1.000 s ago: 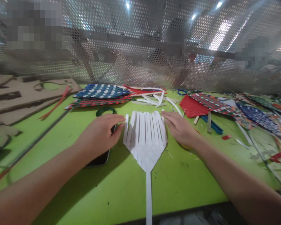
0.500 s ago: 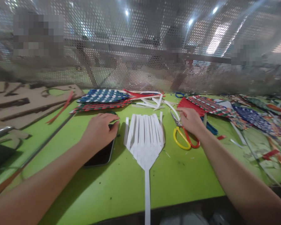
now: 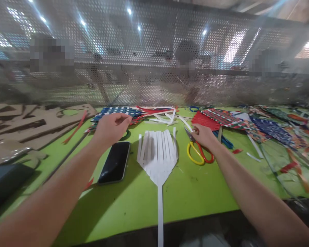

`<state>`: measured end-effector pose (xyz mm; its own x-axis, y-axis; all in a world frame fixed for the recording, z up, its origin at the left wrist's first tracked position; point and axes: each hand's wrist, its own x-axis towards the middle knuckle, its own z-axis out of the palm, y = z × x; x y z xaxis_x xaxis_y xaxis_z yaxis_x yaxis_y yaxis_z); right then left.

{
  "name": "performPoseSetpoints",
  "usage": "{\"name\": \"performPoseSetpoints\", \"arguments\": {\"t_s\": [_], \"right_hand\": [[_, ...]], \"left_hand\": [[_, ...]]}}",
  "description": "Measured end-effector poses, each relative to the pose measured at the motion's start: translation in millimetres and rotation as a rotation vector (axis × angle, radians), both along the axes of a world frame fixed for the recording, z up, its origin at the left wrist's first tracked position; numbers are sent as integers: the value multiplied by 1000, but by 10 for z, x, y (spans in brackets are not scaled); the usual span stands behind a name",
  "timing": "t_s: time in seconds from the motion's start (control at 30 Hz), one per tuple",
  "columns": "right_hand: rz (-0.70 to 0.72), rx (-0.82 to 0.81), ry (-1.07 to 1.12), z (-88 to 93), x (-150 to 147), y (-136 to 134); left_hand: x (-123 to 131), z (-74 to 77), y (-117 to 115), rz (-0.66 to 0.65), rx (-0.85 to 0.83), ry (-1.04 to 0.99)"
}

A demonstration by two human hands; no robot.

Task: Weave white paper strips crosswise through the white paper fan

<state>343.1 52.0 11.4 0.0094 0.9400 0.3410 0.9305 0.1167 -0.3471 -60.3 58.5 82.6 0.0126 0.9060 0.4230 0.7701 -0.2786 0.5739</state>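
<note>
My left hand (image 3: 112,127) hovers above the table beyond the phone (image 3: 115,162), its thumb and index finger drawn together; whatever may be between them is hidden. On the right, my right hand (image 3: 204,134) has its fingers curled at the end of a loose white strip (image 3: 185,122), seemingly pinching it. Scissors (image 3: 195,152) with one yellow and one red handle lie just under that hand. Between the hands lies a white fan-shaped piece woven from flat strips (image 3: 158,164). Its free strips point away from me, and one long strip runs toward me past the table edge.
Blue-and-white woven pieces (image 3: 118,110) and loose white strips (image 3: 167,118) lie at the back. A red woven piece (image 3: 203,120) and several patterned ones lie right. Brown cut-out sheets (image 3: 41,120) cover the left. A perforated metal screen (image 3: 144,79) stands behind, with people beyond.
My left hand has lifted away from the phone, uncovering it, and moved farther back. My right hand's extended index finger has curled in at the white strip. The camera view has shifted slightly.
</note>
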Motion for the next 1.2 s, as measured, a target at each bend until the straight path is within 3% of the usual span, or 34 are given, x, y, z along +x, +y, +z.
{"name": "performPoseSetpoints", "arguments": {"t_s": [0.1,0.2,0.3,0.33,0.43,0.53,0.63,0.87,1.0,1.1,1.2], "right_hand": [[-11,24,28,-15,19,7],[-41,66,45,35,22,-1],[-64,184,63,172,-73,-64],[-37,300,81,234,-141,-101],[185,541,49,425,-436,-245],[456,560,-10,545,-770,-363],[601,529,-26,533,-997,-396],[555,574,141,331,-993,-419],[554,565,171,337,-930,-459],[545,593,211,350,-945,-460],[538,610,253,336,-982,-450]], "left_hand": [[-60,-186,104,-4,-26,-163],[-73,-382,103,-27,-70,-125],[18,-416,0,-95,-95,-203],[65,-392,-48,-150,-119,-274],[203,-287,-198,-384,-294,-540],[287,-228,-301,-516,-412,-655],[311,-262,-309,-462,-417,-646],[245,-372,-172,-275,-249,-485],[239,-188,-162,-240,-163,-417],[328,75,-179,-264,-94,-421],[546,359,-188,-378,-37,-469]]}}
